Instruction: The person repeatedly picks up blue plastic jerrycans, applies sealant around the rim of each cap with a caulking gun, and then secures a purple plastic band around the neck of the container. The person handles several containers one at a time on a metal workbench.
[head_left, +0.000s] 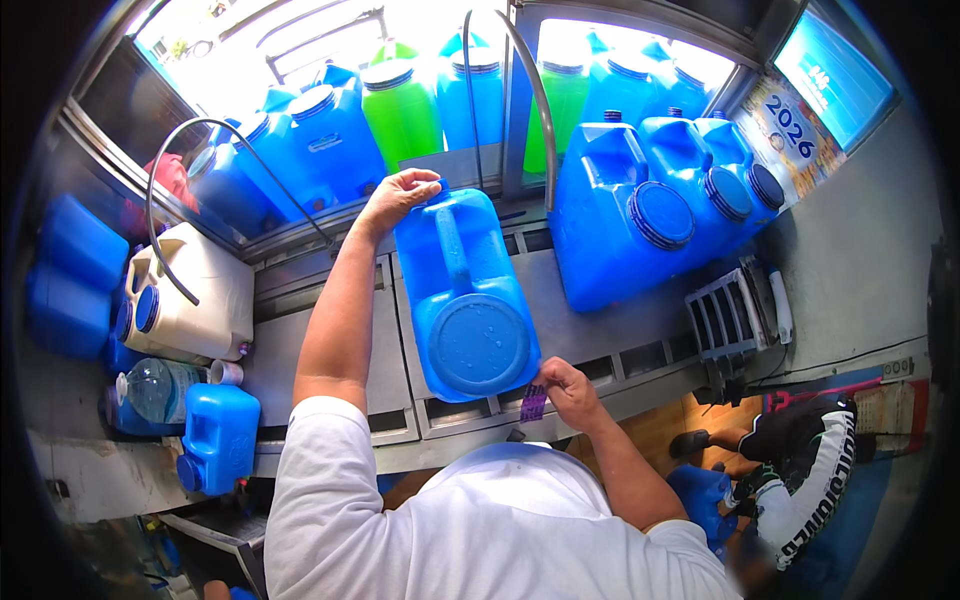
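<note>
A blue plastic water jug (517, 277) with a moulded handle stands on the metal counter in front of me, its wide round lid (480, 343) wet with drops. At its far end, my left hand (405, 196) has its fingers on the small blue cap (442, 187). Close to the jug's near right corner, my right hand (568, 391) pinches a strip of purple printed plastic film (533, 403). Whether that strip touches the jug, I cannot tell.
Blue jugs (600, 240) stand at the right, cream jugs (217, 300) at the left, beside a clear bottle (161, 390) and a small blue jug (232, 427). More jugs line the window. Curved hoses (541, 97) arch over the counter. A person (806, 465) bends over a jug, lower right.
</note>
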